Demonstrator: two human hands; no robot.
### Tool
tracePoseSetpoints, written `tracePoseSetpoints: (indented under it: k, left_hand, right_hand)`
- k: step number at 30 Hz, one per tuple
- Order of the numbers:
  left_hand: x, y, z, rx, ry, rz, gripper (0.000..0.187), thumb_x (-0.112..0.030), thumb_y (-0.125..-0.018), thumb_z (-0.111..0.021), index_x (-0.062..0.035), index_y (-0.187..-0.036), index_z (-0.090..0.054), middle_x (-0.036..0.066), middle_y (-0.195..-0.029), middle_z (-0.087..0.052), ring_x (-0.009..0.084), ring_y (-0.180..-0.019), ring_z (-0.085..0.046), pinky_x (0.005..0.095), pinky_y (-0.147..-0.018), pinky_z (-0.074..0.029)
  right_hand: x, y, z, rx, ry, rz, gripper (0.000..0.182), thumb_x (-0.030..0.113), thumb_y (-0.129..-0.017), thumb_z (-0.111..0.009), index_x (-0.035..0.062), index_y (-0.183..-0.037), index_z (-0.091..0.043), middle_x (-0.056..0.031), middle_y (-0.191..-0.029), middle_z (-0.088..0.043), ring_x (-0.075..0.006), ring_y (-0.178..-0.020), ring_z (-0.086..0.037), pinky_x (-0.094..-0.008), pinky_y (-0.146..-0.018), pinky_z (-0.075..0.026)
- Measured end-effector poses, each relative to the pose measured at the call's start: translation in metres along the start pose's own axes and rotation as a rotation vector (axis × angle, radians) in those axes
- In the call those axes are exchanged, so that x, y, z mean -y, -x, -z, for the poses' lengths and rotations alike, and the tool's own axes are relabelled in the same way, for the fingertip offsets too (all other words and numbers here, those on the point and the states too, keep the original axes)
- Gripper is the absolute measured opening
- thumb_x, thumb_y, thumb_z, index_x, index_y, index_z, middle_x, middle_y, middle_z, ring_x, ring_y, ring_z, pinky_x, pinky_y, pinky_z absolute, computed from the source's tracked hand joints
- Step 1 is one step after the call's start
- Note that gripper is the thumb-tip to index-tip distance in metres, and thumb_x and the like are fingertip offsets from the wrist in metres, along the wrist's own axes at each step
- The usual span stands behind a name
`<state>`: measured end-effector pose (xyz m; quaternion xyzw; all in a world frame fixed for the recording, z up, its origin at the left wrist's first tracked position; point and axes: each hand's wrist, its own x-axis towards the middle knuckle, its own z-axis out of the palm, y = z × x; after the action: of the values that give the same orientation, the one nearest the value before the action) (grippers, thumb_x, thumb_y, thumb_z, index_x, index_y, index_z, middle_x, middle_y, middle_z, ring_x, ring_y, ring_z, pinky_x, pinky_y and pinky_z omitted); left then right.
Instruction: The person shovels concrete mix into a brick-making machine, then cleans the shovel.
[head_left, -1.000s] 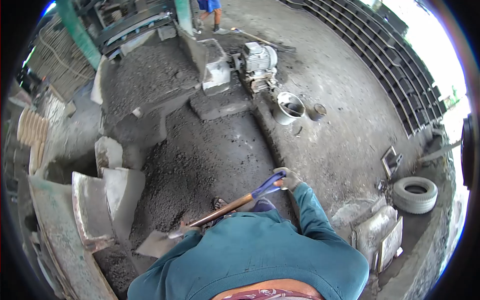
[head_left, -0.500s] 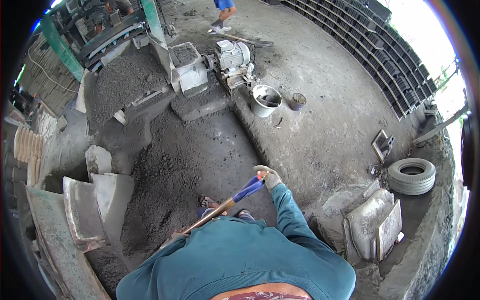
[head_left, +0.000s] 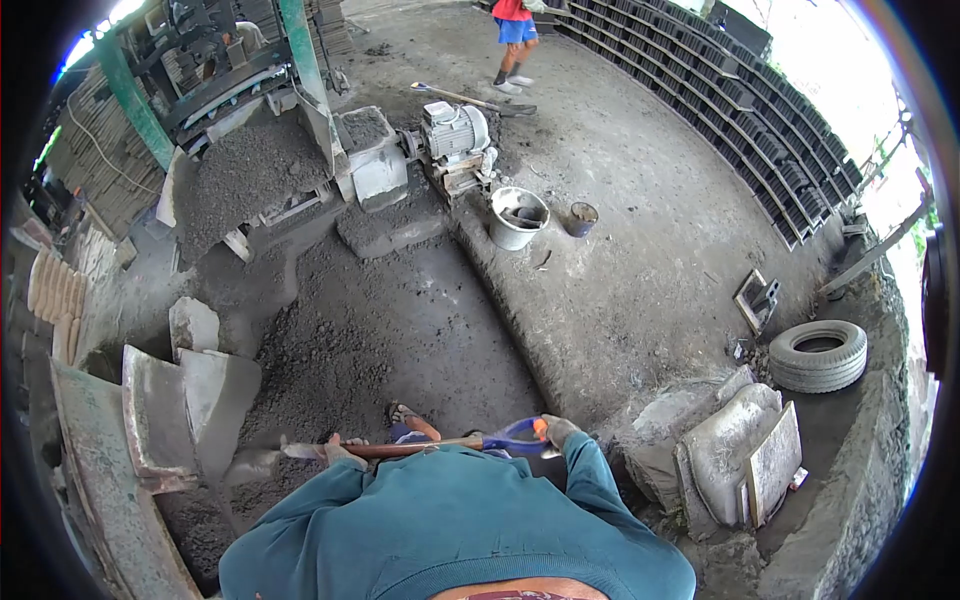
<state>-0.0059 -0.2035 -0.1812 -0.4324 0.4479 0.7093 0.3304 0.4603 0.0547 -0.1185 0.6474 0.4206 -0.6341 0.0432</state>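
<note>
A shovel (head_left: 400, 448) with a wooden shaft and a blue handle lies nearly level across the front of my body. My right hand (head_left: 556, 432), gloved, is closed round the handle's end, where some orange shows. Farther left, my left hand (head_left: 343, 452) wraps round the lower shaft. The shovel's blade end, at the left, is blurred near the dark loose material (head_left: 315, 360) on the floor. My feet show partly below the shaft.
A hopper of dark material (head_left: 260, 165) stands at the upper left beside a motor (head_left: 455, 132). A white bucket (head_left: 518, 218) and small can (head_left: 581, 219) sit on the raised floor. A person (head_left: 514, 45) is beyond another shovel (head_left: 470, 98). A tire (head_left: 818, 356) and slabs (head_left: 735, 450) are right.
The shovel has swung from a slant to nearly level. My right hand has moved lower, and my left hand has come into clearer view. The other person has moved right.
</note>
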Motion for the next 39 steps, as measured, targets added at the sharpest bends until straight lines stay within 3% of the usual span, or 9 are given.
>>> tracePoseSetpoints:
  k: [2,6,11,21,26,31,33,35,39]
  left_hand:
    - [0.001,0.003,-0.01,0.021,-0.031,0.004,0.04,-0.042,-0.093,-0.057,-0.0131,-0.071,-0.042,0.004,-0.062,-0.046,0.0236,-0.058,-0.048,0.0492,-0.067,-0.047]
    - [0.011,0.011,-0.039,0.076,-0.13,0.021,0.039,-0.042,-0.093,-0.057,-0.013,-0.072,-0.042,0.004,-0.062,-0.046,0.0238,-0.058,-0.049,0.0491,-0.067,-0.047]
    - [0.031,0.028,-0.064,0.155,-0.245,0.054,0.039,-0.042,-0.092,-0.058,-0.0128,-0.072,-0.042,0.004,-0.063,-0.047,0.024,-0.058,-0.049,0.0488,-0.067,-0.048]
    - [0.03,0.111,-0.124,0.65,-0.309,0.109,0.027,-0.031,-0.093,-0.058,-0.0143,-0.08,-0.042,0.003,-0.069,-0.043,0.0237,-0.063,-0.046,0.0503,-0.078,-0.044]
    - [-0.007,0.16,-0.195,1.018,-0.305,0.126,0.019,-0.024,-0.085,-0.071,-0.0166,-0.079,-0.055,0.004,-0.074,-0.056,0.0241,-0.067,-0.057,0.051,-0.082,-0.046]
    - [-0.06,0.187,-0.295,1.25,-0.219,0.034,0.027,-0.037,-0.087,-0.073,-0.0158,-0.088,-0.056,0.005,-0.082,-0.058,0.0232,-0.069,-0.06,0.0491,-0.078,-0.047]
    - [-0.087,0.179,-0.349,1.09,-0.12,-0.027,0.039,-0.051,-0.087,-0.069,-0.0145,-0.086,-0.056,0.004,-0.076,-0.058,0.0239,-0.066,-0.061,0.0493,-0.066,-0.049]
    - [-0.115,0.15,-0.388,0.975,-0.055,-0.002,0.049,-0.063,-0.086,-0.063,-0.0145,-0.084,-0.056,0.004,-0.07,-0.058,0.0248,-0.058,-0.059,0.0492,-0.058,-0.049]
    - [-0.157,0.119,-0.439,0.938,-0.006,0.139,0.064,-0.081,-0.079,-0.053,-0.0171,-0.081,-0.058,0.004,-0.063,-0.059,0.0272,-0.05,-0.058,0.049,-0.051,-0.048]
  right_hand:
    - [-0.021,-0.015,0.003,0.112,0.186,-0.093,0.05,0.014,-0.086,-0.071,0.0159,-0.134,-0.057,-0.0123,-0.111,-0.066,-0.0301,-0.093,-0.067,-0.0467,-0.062,-0.064]
    - [-0.085,-0.055,0.003,0.069,1.065,0.042,0.03,0.043,-0.086,-0.071,0.0138,-0.092,-0.075,-0.0067,-0.09,-0.073,-0.0192,-0.081,-0.068,-0.036,-0.078,-0.053]
    - [-0.154,-0.082,-0.012,0.127,0.176,-0.364,0.026,0.031,-0.09,-0.065,0.008,-0.099,-0.072,-0.0113,-0.09,-0.071,-0.0204,-0.078,-0.067,-0.0377,-0.069,-0.053]
    - [-0.122,-0.043,-0.012,0.083,0.026,-0.306,0.019,0.026,-0.088,-0.065,0.0082,-0.095,-0.069,-0.0108,-0.084,-0.068,-0.0229,-0.073,-0.065,-0.0392,-0.065,-0.052]
    - [-0.076,-0.035,-0.024,0.094,-0.335,-0.219,0.016,0.023,-0.087,-0.065,0.0083,-0.092,-0.067,-0.0105,-0.081,-0.066,-0.0241,-0.071,-0.064,-0.0399,-0.063,-0.052]
    - [-0.018,-0.02,-0.044,0.005,-0.736,-0.076,0.012,0.02,-0.086,-0.065,0.0084,-0.09,-0.065,-0.0103,-0.079,-0.064,-0.0253,-0.069,-0.064,-0.0407,-0.062,-0.052]
    - [0.009,-0.022,-0.054,-0.096,-0.836,0.029,0.011,0.019,-0.086,-0.065,0.0084,-0.089,-0.064,-0.0102,-0.077,-0.064,-0.0258,-0.068,-0.063,-0.0409,-0.061,-0.052]
    - [0.157,0.092,-0.102,0.138,-0.918,0.13,0.01,0.016,-0.084,-0.065,0.0104,-0.084,-0.057,-0.0095,-0.075,-0.059,-0.0291,-0.063,-0.058,-0.0425,-0.058,-0.049]
    - [0.224,0.126,-0.116,0.29,-1.085,0.177,0.017,0.024,-0.086,-0.06,0.0114,-0.079,-0.052,-0.0058,-0.065,-0.047,-0.0258,-0.055,-0.05,-0.0422,-0.053,-0.044]
